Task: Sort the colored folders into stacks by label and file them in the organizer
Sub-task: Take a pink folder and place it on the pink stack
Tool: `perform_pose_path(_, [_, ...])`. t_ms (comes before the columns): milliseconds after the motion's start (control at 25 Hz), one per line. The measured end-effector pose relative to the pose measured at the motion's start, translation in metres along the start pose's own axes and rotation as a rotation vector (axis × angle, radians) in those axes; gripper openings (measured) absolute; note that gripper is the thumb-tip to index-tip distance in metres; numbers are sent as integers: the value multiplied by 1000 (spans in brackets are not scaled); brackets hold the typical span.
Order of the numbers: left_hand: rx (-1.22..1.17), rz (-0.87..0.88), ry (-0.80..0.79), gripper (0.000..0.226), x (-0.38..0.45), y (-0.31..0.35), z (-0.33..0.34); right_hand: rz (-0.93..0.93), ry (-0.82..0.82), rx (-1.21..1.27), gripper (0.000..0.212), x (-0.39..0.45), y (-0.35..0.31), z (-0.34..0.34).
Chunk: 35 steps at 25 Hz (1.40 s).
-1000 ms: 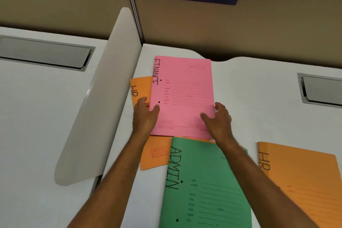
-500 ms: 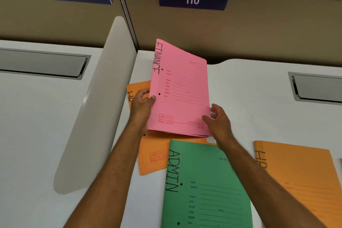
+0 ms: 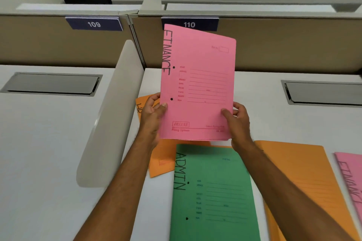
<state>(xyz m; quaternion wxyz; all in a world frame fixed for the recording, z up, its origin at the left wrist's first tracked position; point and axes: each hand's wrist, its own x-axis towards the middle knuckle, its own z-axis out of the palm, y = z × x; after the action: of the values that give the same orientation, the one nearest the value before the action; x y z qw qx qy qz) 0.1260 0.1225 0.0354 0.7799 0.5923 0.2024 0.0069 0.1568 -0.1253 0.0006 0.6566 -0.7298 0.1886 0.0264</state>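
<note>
A pink FINANCE folder stack [image 3: 197, 84] stands nearly upright above the desk, held at both lower edges. My left hand [image 3: 152, 111] grips its left edge and my right hand [image 3: 238, 119] grips its right edge. Under it lies an orange HR folder [image 3: 143, 103], mostly hidden. A green ADMIN folder [image 3: 211, 191] lies flat nearer to me. To its right lie another orange folder [image 3: 297, 172] and, at the frame's right edge, a second pink FINANCE folder [image 3: 350, 178]. No organizer is in view.
A curved grey divider panel [image 3: 113, 111] separates this white desk [image 3: 274, 115] from the left desk. Tan partitions behind carry number plates 109 [image 3: 94, 24] and 110 [image 3: 193, 24]. Each desk has a grey cable flap [image 3: 323, 93].
Both hands have lifted the pink FINANCE stack off the orange folder and tilted it from flat to nearly upright. The head view has tipped upward.
</note>
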Motion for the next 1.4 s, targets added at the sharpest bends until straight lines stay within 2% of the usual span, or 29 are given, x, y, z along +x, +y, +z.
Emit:
perform_pose_path(200, [14,22,-55,28,-38,1,32,-53,67,33,31,-32,-11,-50])
perform_pose_path(320, [7,3,-107,37,-56,-13,64,-79,119,27,31,-45,-3,-93])
perform_pose_path(560, [36,-43,-203,53,-104,-60,159,-72,229,7,31,-60,20,-210])
perform_pose_path(840, [91,-151,-161,61,-176,-134,285,-13,268,15,34,-72,61,-366])
perform_pose_path(1080, [90,-245,-180,53,-236,-200,377,53,314,-7,40,-72,113,-489])
perform_pose_path(1400, [427,-323,-186,42,-286,-269,441,139,313,-181,39,-90,164,-588])
